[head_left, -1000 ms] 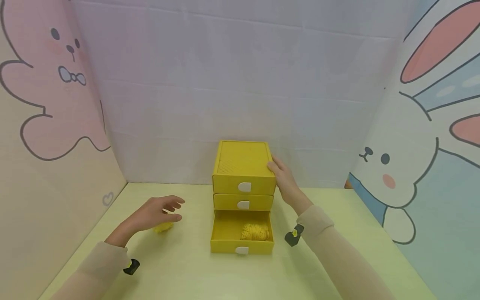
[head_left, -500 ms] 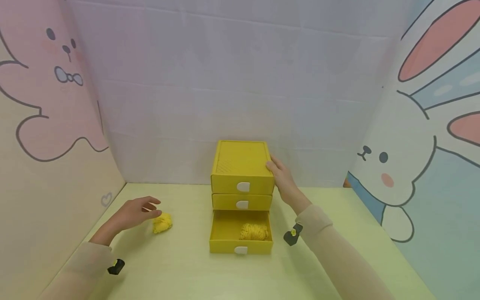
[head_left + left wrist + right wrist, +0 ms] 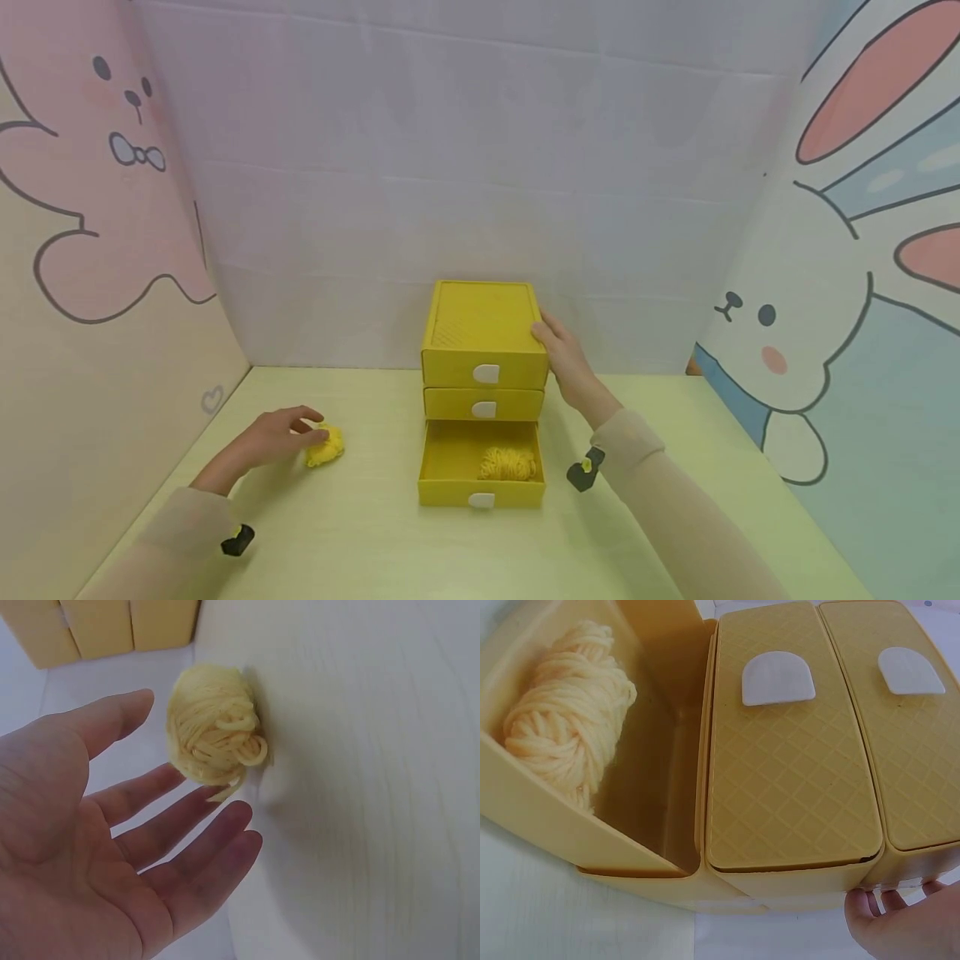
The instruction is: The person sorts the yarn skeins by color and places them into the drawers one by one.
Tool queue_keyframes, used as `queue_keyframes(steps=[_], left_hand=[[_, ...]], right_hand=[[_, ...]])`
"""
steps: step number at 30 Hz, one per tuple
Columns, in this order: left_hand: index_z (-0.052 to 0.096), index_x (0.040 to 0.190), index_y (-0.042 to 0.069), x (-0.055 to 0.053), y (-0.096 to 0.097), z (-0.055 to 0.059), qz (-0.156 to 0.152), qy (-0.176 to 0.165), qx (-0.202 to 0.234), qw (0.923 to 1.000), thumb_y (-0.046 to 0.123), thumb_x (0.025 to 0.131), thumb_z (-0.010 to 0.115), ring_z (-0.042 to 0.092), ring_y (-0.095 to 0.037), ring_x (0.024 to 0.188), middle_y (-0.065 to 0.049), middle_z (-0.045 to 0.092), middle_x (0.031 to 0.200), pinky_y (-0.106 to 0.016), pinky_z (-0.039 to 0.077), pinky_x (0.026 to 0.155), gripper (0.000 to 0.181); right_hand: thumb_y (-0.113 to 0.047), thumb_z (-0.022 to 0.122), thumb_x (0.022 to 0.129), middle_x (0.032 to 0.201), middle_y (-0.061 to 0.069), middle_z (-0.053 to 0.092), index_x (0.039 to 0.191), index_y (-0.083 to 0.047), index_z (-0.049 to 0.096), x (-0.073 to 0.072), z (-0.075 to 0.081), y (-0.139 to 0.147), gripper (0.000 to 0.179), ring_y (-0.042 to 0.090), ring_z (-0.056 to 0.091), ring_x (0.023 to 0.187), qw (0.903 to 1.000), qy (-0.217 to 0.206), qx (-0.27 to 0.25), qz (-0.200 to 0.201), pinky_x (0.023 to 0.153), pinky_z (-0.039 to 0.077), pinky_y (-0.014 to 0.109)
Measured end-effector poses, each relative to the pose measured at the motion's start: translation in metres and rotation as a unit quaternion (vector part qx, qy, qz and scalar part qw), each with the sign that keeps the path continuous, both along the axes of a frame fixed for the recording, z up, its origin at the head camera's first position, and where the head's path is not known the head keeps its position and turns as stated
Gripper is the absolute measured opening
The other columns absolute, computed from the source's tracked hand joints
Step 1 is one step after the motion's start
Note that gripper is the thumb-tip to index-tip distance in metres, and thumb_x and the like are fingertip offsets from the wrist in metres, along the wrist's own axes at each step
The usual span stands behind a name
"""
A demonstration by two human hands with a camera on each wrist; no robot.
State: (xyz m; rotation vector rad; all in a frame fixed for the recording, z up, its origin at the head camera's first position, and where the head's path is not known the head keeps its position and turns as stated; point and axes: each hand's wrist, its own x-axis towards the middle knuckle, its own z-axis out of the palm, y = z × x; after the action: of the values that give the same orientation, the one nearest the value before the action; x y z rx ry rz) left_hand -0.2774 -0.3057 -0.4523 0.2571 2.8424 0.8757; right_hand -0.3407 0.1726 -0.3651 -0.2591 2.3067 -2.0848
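Observation:
A small ball of yellow yarn (image 3: pixel 324 447) lies on the table to the left of the drawers. My left hand (image 3: pixel 273 437) reaches around it from the left, thumb and fingers spread. In the left wrist view the yarn ball (image 3: pixel 210 724) sits between the thumb and fingertips, not gripped. My right hand (image 3: pixel 572 367) holds the upper right side of a yellow three-drawer box (image 3: pixel 486 317), thumb on the top edge. The bottom drawer (image 3: pixel 450 454) is pulled out, with a bundle of yellow yarn (image 3: pixel 574 712) inside it, toward the right.
The upper two drawers are closed, each with a white tab (image 3: pixel 485 373). A pale wall stands close behind the box on the light table (image 3: pixel 375 542). Side panels with cartoon animals (image 3: pixel 787 333) flank the table. Both wrists carry small black devices (image 3: pixel 585 471).
My left hand has drawn back leftward from above the table, then lowered beside the yarn ball, which came into fuller view. My right hand stays on the box.

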Motion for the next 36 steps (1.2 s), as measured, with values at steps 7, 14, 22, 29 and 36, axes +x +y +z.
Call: queue_keyframes(steps=[7,14,22,29,36], left_hand=[[0.064,0.139,0.003,-0.003,0.013,-0.003,-0.018,-0.005,0.010,0.9998,0.046,0.100,0.073,0.065,-0.039,0.112,-0.022,0.070,0.124,-0.053,0.058,0.088,0.059],[0.065,0.137,0.002,-0.003,0.026,-0.002,-0.048,-0.005,0.026,0.9985,0.036,0.094,0.082,0.064,-0.042,0.119,-0.023,0.068,0.129,-0.058,0.055,0.096,0.057],[0.070,0.130,0.005,-0.003,0.035,-0.002,-0.068,0.003,0.020,0.9975,0.024,0.089,0.087,0.065,-0.041,0.115,-0.021,0.069,0.127,-0.057,0.055,0.097,0.049],[0.072,0.124,0.009,-0.003,0.039,-0.005,-0.073,0.002,0.021,0.9971,0.024,0.087,0.089,0.064,-0.031,0.110,-0.014,0.070,0.122,-0.049,0.056,0.093,0.043],[0.073,0.121,0.012,-0.004,0.044,-0.006,-0.098,0.005,0.023,0.9949,0.025,0.087,0.089,0.064,-0.029,0.110,-0.008,0.071,0.119,-0.048,0.056,0.093,0.040]], right_hand=[[-0.036,0.045,0.115,0.176,0.003,0.025,0.172,-0.024,0.022,0.002,0.001,0.000,0.063,0.030,0.033,0.157,1.0000,0.001,-0.002,0.005,0.126,0.032,0.053],[-0.036,0.045,0.115,0.176,0.004,0.025,0.171,-0.024,0.023,0.004,0.002,-0.001,0.062,0.031,0.035,0.156,0.9999,-0.003,-0.006,0.008,0.125,0.033,0.054],[-0.036,0.046,0.115,0.175,0.004,0.027,0.171,-0.023,0.024,0.002,0.002,0.000,0.062,0.031,0.038,0.154,1.0000,-0.006,-0.005,0.001,0.125,0.034,0.053],[-0.035,0.045,0.115,0.176,0.005,0.025,0.172,-0.022,0.022,0.001,0.001,0.000,0.063,0.032,0.036,0.155,1.0000,-0.003,-0.004,0.002,0.125,0.033,0.053],[-0.036,0.046,0.115,0.175,0.004,0.027,0.171,-0.023,0.023,0.001,0.001,0.000,0.063,0.030,0.036,0.156,1.0000,-0.003,-0.005,0.001,0.125,0.033,0.052]])
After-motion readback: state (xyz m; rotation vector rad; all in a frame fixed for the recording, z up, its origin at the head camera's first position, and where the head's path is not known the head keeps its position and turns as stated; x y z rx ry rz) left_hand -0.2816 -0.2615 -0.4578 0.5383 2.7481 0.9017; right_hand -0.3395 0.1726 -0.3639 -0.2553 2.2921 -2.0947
